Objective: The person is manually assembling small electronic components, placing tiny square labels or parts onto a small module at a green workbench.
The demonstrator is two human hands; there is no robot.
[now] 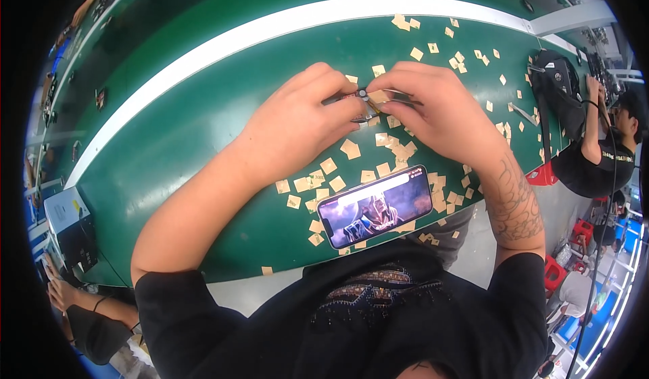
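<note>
Over the green table, my two hands meet at a small dark electronic part (363, 96) with a round black piece on it and a silvery edge. My left hand (307, 119) pinches this part from the left, its fingertips covering much of it. From the right, my right hand (436, 108) is closed, with a small tan paper square (378, 97) between thumb and forefinger at the part. A thin dark edge also shows under the right fingers; I cannot tell what it is. A phone (375, 206) playing a video lies below my hands, amid scattered tan squares (350, 149).
A white raised strip (270, 24) crosses the table's far side, with small parts beyond it. To the right lies a black bag (558, 88), near a seated person (602, 156). A black-and-white box (67, 220) stands at left, beside another person's hand (61, 291).
</note>
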